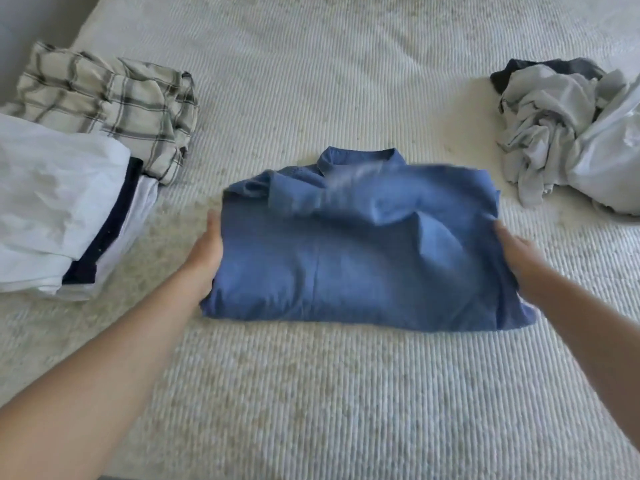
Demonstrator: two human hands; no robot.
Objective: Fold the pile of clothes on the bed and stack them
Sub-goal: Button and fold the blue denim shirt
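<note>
From the head camera, you have the blue shirt (363,251) lying folded in the middle of the bed (311,393), collar pointing away from you, with 1 lump of loose cloth humped up on its right half. Your left hand (207,251) is at the shirt's left edge, thumb on top, and the fingers appear to run in under the cloth; your right hand (516,258) meets the right edge the same way, with its fingertips hidden by the fabric. Both hands look like they hold the edges lightly rather than in fists, though how far the fingers curl underneath you cannot tell from here. On your left sits the stack (65,209) of folded white and dark pieces, and just behind it a folded plaid shirt (107,98). On your right, well apart from the blue shirt, the unfolded pile (568,129) of grey, dark and white clothes waits. The folding of this shirt looks finished, so the step in hand is most likely the lift. Next you need to raise both sides evenly, keep the folds from sliding open, and set it squarely on the left stack.
</note>
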